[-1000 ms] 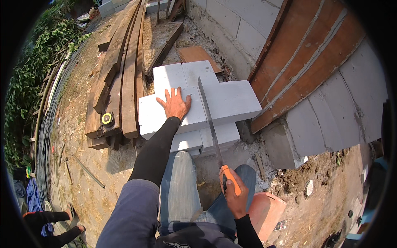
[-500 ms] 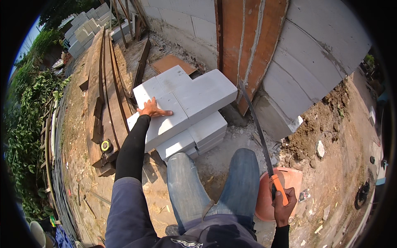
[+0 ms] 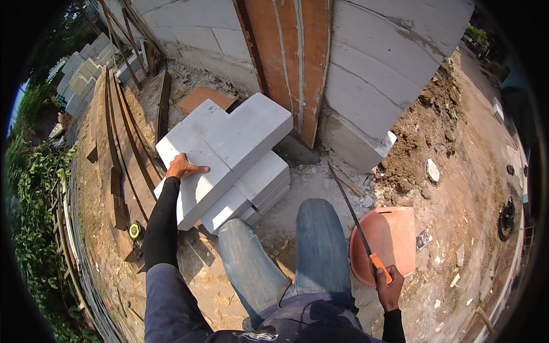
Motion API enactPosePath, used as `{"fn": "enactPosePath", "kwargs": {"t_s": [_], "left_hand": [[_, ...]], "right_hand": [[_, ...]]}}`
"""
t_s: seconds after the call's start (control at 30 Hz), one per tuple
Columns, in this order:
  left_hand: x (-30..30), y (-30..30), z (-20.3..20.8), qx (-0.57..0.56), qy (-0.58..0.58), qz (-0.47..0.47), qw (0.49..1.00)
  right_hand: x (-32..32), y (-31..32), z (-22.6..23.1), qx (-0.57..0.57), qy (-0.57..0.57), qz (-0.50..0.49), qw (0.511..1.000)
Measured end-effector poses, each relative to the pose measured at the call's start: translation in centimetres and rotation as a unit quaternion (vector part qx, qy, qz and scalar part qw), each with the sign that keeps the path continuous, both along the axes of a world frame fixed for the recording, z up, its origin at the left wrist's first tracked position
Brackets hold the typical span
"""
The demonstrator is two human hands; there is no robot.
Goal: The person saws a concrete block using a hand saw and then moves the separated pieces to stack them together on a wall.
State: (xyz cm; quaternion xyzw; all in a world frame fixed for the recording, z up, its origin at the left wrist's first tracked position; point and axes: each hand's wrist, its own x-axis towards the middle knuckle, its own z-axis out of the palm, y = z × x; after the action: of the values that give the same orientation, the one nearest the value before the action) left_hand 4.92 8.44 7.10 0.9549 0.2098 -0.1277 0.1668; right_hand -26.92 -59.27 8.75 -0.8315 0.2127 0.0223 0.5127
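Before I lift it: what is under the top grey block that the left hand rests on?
More grey blocks are stacked beneath the top block under the left hand. How many, and the ground below, is hidden.

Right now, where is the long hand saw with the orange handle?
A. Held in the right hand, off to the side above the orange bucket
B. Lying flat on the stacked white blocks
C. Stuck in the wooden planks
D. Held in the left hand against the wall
A: the right hand grips the orange handle of the long hand saw, blade angled up beside the orange plastic bucket, while the left hand rests on the stacked white blocks.
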Motion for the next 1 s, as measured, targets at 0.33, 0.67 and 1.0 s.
{"fn": "enactPosePath", "kwargs": {"t_s": [0.33,0.67,1.0], "left_hand": [[-0.5,-1.9,-0.6,-0.024,-0.011,0.009,1.000],[-18.2,-3.9,-2.4,0.058,-0.307,0.258,0.914],[-25.5,-0.5,-3.3,-0.220,-0.333,0.471,0.787]], "right_hand": [[2.4,-1.4,-6.8,-0.168,-0.073,0.112,0.977],[-0.7,-0.5,-19.1,-0.281,0.135,0.326,0.892],[26.4,12.0,-10.8,-0.251,-0.133,0.295,0.912]]}}
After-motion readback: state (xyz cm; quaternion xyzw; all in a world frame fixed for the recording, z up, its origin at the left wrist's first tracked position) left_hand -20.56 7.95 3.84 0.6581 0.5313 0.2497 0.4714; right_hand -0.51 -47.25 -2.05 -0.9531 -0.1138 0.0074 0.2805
